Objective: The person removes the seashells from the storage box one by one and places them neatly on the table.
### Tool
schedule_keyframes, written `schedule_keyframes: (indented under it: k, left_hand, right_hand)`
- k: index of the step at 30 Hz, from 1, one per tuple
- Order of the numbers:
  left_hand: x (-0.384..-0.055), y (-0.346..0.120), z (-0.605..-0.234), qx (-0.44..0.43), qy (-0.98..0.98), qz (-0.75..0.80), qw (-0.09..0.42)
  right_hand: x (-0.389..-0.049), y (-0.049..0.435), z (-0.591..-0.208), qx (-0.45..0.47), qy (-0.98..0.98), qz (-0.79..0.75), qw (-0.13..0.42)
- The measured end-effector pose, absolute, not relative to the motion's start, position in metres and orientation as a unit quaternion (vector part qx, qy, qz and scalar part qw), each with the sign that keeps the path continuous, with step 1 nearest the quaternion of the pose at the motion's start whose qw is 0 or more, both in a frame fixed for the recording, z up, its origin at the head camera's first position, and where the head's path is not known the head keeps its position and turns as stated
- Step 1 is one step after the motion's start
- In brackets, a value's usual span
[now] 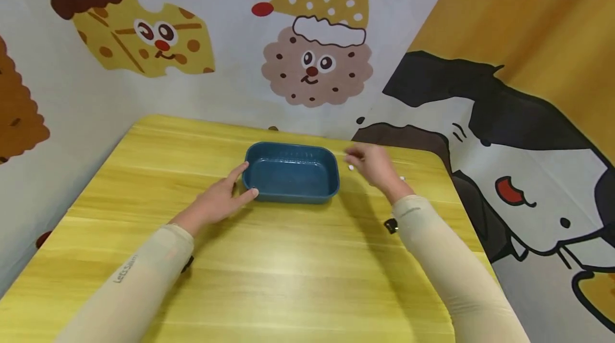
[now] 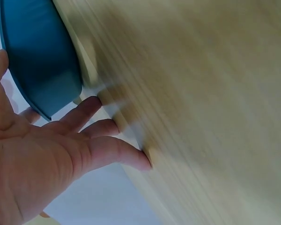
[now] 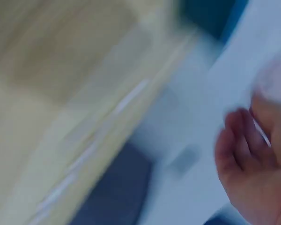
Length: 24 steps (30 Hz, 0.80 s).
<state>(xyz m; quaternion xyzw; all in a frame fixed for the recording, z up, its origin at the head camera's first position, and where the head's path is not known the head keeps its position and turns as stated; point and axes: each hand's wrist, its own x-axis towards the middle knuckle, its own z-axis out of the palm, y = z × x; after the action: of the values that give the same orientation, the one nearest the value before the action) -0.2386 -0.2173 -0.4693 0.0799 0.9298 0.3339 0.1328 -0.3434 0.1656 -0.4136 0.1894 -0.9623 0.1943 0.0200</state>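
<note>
A dark blue rectangular tray (image 1: pixel 293 197) stands on the table with its inside showing bare. My left hand (image 1: pixel 214 201) touches the tray's left end, thumb and forefinger spread along the rim. In the left wrist view, the other fingers (image 2: pixel 119 152) of that hand extend down by the table. Right of the tray, my right hand (image 1: pixel 373 164) hovers with bent fingers, its thumb close to the forefinger. Whether it pinches anything I cannot tell. Just below its fingertips shows a small white piece (image 1: pixel 351 167), and another white piece (image 1: pixel 402 177) lies beside the wrist.
The yellow wood-grain table (image 1: pixel 288 279) has rounded far corners. Behind it hangs a white cloth (image 1: pixel 230 97) printed with cartoon food, and a cartoon animal print (image 1: pixel 523 188) covers the right side. Blurred white streaks (image 3: pixel 89 152) cross the table in the right wrist view.
</note>
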Motion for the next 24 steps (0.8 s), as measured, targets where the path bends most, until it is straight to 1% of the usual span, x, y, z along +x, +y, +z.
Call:
schedule_keyframes:
  k: [2, 4, 6, 9, 14, 20, 22, 24]
  left_hand:
    - [-0.238, -0.221, -0.467, 0.074, 0.93, 0.334, 0.132]
    - [-0.237, -0.224, -0.465, 0.073, 0.929, 0.336, 0.137]
    - [-0.237, -0.225, -0.464, 0.074, 0.926, 0.343, 0.141]
    - [-0.236, -0.223, -0.463, 0.08, 0.919, 0.356, 0.152]
    - [-0.24, -0.215, -0.463, 0.071, 0.911, 0.367, 0.175]
    - [-0.241, -0.217, -0.463, 0.076, 0.922, 0.343, 0.161]
    - [-0.24, -0.217, -0.462, 0.078, 0.923, 0.341, 0.16]
    - [-0.239, -0.218, -0.462, 0.077, 0.923, 0.341, 0.162]
  right_hand:
    - [-0.338, 0.103, -0.41, 0.267, -0.942, 0.196, -0.051]
    - [-0.335, 0.05, -0.417, 0.328, -0.923, 0.169, -0.108]
    - [-0.334, 0.01, -0.429, 0.367, -0.911, 0.133, -0.131]
    - [-0.333, -0.028, -0.445, 0.409, -0.898, 0.088, -0.137]
    - [-0.336, -0.044, -0.456, 0.423, -0.892, 0.086, -0.134]
    - [-0.337, -0.046, -0.455, 0.421, -0.888, 0.096, -0.158]
    - [-0.338, -0.042, -0.454, 0.422, -0.89, 0.093, -0.144]
    - [-0.339, -0.031, -0.45, 0.421, -0.894, 0.104, -0.114]
